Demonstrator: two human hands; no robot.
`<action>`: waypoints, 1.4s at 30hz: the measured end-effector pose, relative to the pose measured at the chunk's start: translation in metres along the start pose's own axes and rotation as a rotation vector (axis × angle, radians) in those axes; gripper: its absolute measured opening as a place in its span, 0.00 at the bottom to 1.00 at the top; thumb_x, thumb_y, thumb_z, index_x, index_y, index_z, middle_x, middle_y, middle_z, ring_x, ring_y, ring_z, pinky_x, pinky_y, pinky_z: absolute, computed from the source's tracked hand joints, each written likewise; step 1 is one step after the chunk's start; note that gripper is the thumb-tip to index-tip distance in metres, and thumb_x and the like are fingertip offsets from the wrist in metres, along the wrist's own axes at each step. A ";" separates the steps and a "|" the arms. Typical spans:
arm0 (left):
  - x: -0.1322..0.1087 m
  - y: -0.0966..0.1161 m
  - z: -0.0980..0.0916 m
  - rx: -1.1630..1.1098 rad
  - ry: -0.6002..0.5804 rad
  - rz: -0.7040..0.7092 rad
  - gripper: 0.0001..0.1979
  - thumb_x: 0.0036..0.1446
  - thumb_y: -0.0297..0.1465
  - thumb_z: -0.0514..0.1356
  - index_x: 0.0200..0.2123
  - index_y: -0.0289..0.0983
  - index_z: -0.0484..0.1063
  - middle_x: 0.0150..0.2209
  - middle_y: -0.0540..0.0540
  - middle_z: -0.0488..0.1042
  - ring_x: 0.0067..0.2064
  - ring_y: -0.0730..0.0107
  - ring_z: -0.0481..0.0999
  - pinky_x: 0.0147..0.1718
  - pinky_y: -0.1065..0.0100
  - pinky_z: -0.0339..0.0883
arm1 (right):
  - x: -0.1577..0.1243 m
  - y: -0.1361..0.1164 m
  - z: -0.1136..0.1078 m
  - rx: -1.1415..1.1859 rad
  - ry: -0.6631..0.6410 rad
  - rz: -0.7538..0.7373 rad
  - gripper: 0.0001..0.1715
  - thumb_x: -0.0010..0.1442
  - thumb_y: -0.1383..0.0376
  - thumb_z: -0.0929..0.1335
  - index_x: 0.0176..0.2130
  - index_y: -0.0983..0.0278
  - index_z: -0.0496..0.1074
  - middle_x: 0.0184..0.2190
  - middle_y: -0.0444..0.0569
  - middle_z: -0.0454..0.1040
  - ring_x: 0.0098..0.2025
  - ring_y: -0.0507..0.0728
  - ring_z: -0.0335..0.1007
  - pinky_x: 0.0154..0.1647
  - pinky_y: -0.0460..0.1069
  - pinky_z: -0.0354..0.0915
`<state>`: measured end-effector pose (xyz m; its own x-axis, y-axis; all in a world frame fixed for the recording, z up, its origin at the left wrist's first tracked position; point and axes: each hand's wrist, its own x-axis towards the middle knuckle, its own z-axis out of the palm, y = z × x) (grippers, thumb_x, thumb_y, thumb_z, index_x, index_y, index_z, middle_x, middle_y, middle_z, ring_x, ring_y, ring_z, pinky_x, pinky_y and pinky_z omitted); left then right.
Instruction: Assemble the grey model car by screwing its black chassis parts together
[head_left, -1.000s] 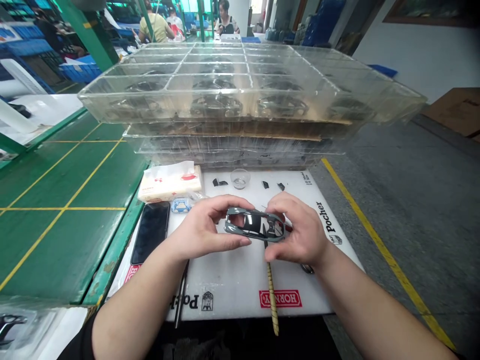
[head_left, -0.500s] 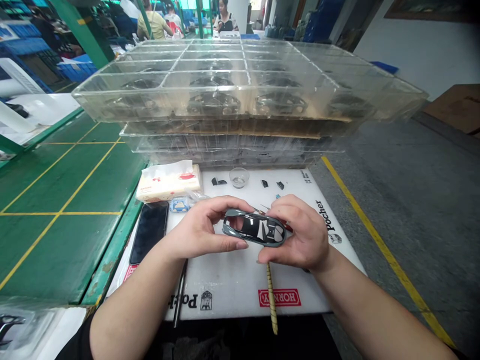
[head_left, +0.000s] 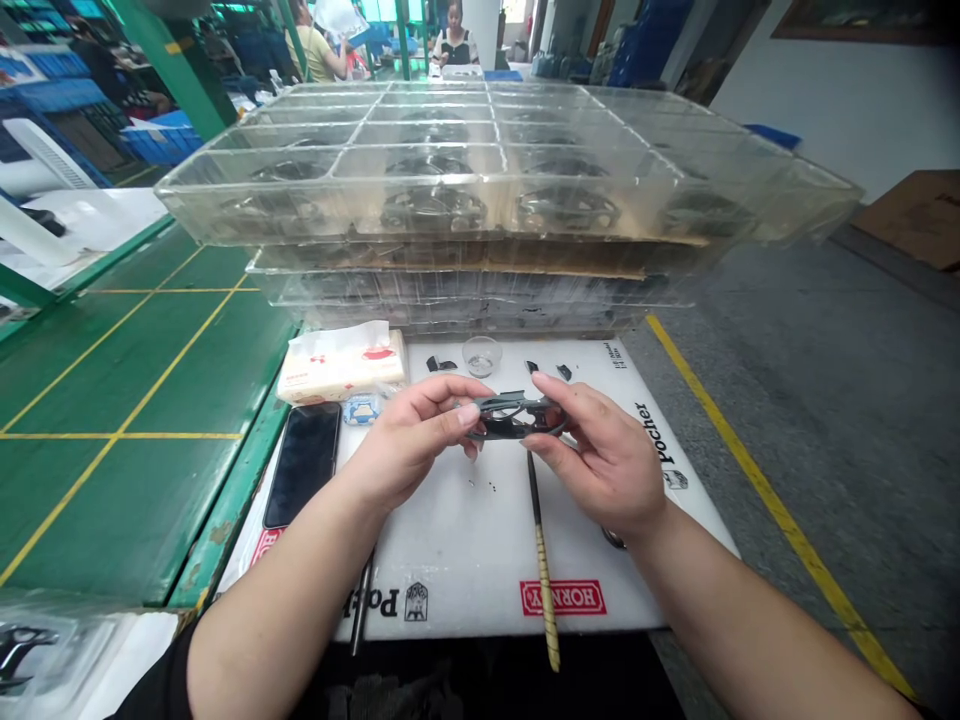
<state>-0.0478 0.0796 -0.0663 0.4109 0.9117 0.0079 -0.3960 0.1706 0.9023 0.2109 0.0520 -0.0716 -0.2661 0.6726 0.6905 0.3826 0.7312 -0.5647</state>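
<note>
A dark grey model car body (head_left: 517, 415) is held between both hands above the white printed mat (head_left: 465, 560). My left hand (head_left: 420, 430) pinches its left end between thumb and fingers. At the right end, my right hand (head_left: 600, 445) grips it the same way. The body is turned side-on, with its window openings facing me. Below the hands lies a tool with a yellow-wrapped handle (head_left: 545, 590), its dark shaft pointing away from me. Several tiny specks (head_left: 491, 488) lie on the mat. Small black parts (head_left: 441, 364) and a clear cup (head_left: 481, 356) rest beyond the hands.
Stacked clear trays (head_left: 450, 215) holding car bodies stand at the back. To the left are a tissue pack (head_left: 341, 365), a phone (head_left: 302, 465) and a dark metal rod (head_left: 361, 605). A green table (head_left: 97, 380) adjoins the mat. People sit in the background.
The car body has been rolled from showing its top and cabin opening to showing its side, and raised slightly. Both hands still grip its ends, with the left fingers shifted.
</note>
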 end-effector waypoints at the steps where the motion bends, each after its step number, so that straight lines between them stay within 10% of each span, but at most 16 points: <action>1: 0.000 0.001 0.001 -0.012 -0.006 -0.010 0.18 0.63 0.43 0.85 0.48 0.38 0.92 0.40 0.44 0.86 0.37 0.69 0.83 0.37 0.69 0.79 | 0.001 0.000 0.000 0.019 -0.006 0.000 0.38 0.84 0.61 0.75 0.84 0.41 0.71 0.43 0.46 0.81 0.40 0.58 0.80 0.39 0.52 0.82; 16: -0.002 0.003 0.002 -0.232 -0.192 -0.298 0.18 0.66 0.41 0.83 0.45 0.34 0.87 0.45 0.39 0.87 0.44 0.56 0.94 0.41 0.64 0.90 | -0.010 0.012 0.007 0.287 0.063 0.301 0.20 0.86 0.58 0.72 0.72 0.46 0.82 0.48 0.49 0.81 0.41 0.59 0.81 0.42 0.57 0.82; 22: -0.003 0.000 0.001 -0.193 -0.257 -0.386 0.33 0.58 0.32 0.88 0.62 0.42 0.79 0.53 0.39 0.90 0.49 0.48 0.97 0.44 0.61 0.91 | -0.002 0.009 0.005 0.200 -0.013 0.275 0.23 0.87 0.59 0.69 0.73 0.43 0.83 0.60 0.51 0.84 0.44 0.59 0.83 0.48 0.59 0.83; 28: 0.003 0.000 0.000 -0.151 0.015 -0.281 0.38 0.53 0.25 0.87 0.64 0.39 0.79 0.44 0.48 0.85 0.42 0.60 0.93 0.42 0.64 0.89 | 0.016 0.013 -0.018 -0.119 -0.051 0.537 0.13 0.78 0.60 0.74 0.55 0.57 0.88 0.53 0.53 0.87 0.45 0.61 0.83 0.47 0.56 0.78; 36: 0.008 0.006 0.002 -0.202 0.144 -0.178 0.28 0.55 0.31 0.87 0.52 0.38 0.79 0.44 0.48 0.85 0.38 0.66 0.87 0.32 0.68 0.84 | 0.018 0.018 -0.071 -0.294 -0.784 0.543 0.12 0.73 0.56 0.79 0.36 0.55 0.87 0.34 0.46 0.87 0.35 0.59 0.79 0.35 0.54 0.65; 42: 0.010 0.007 -0.002 -0.259 0.186 -0.135 0.21 0.61 0.35 0.84 0.46 0.38 0.77 0.42 0.48 0.85 0.38 0.64 0.89 0.32 0.68 0.85 | -0.015 0.001 -0.068 -0.524 -0.600 0.518 0.11 0.76 0.52 0.77 0.47 0.56 0.87 0.43 0.50 0.90 0.41 0.65 0.85 0.39 0.57 0.70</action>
<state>-0.0478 0.0901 -0.0610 0.3269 0.9227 -0.2043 -0.5530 0.3621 0.7504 0.2757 0.0351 -0.0521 -0.3066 0.9517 -0.0183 0.8897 0.2797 -0.3608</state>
